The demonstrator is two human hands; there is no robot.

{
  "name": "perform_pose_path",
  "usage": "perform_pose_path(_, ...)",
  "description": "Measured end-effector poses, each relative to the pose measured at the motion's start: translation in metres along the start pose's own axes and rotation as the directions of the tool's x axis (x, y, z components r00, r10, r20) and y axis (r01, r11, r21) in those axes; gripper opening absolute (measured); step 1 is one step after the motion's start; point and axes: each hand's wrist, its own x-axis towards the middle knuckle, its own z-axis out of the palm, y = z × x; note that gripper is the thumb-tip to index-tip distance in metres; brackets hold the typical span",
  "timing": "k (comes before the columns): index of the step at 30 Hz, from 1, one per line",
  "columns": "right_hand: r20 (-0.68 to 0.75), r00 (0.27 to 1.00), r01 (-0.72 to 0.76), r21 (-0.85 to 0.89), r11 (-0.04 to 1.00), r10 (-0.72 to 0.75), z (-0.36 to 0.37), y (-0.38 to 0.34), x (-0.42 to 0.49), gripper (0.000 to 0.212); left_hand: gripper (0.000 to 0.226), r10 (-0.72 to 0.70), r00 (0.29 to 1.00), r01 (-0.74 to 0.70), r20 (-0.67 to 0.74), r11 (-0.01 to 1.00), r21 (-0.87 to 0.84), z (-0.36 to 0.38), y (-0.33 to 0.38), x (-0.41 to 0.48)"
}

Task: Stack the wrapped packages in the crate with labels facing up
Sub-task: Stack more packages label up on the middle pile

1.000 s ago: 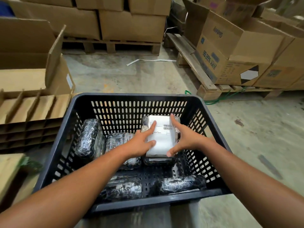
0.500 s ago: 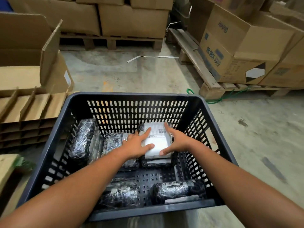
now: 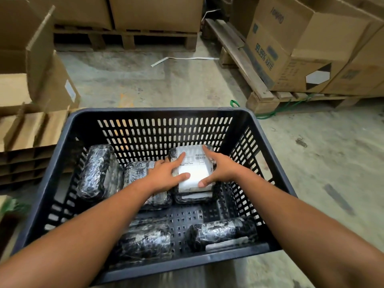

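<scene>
A black slotted crate (image 3: 158, 113) stands on the concrete floor in front of me. Inside, at the back right, a wrapped package with a white label (image 3: 194, 163) facing up lies on top of another wrapped package (image 3: 194, 197). My left hand (image 3: 166, 173) holds its left side and my right hand (image 3: 218, 169) its right side, fingers spread over the label. Other black-wrapped packages lie at the back left (image 3: 97, 169), under my left wrist (image 3: 137, 171), at the front middle (image 3: 145, 240) and at the front right (image 3: 222, 231).
Flattened cardboard dividers (image 3: 27, 129) and an open box (image 3: 31, 59) lie left of the crate. Wooden pallets with cardboard boxes (image 3: 291, 48) stand behind and to the right. A green strap (image 3: 268, 113) trails by the right pallet. A white strip (image 3: 182, 58) lies on the floor.
Both hands have lowered the labelled package onto the package below it, deeper in the crate. The view has dipped slightly toward the crate.
</scene>
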Motion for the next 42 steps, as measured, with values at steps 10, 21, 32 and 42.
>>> perform_pose_path(10,-0.018,0.999,0.040,-0.056,0.998,-0.041,-0.006,-0.009,-0.012,0.143,0.086,0.024,0.998,-0.024,-0.061,1.000,-0.004,-0.004,0.021,-0.008)
perform_pose_path(21,0.078,0.992,0.115,-0.147,0.982,-0.104,-0.018,-0.021,-0.080,0.145,0.084,0.217,0.975,-0.221,0.041,0.964,0.146,0.001,0.019,-0.022)
perform_pose_path(32,0.491,0.866,0.091,-0.346,0.934,0.097,0.000,-0.023,-0.112,0.067,0.092,0.195,0.978,-0.206,0.075,0.960,0.192,0.008,0.012,-0.015)
perform_pose_path(42,0.280,0.958,0.171,-0.364,0.915,-0.067,-0.009,-0.013,-0.100,0.092,0.084,0.214,0.968,-0.236,0.127,0.952,0.197,0.003,0.010,-0.016)
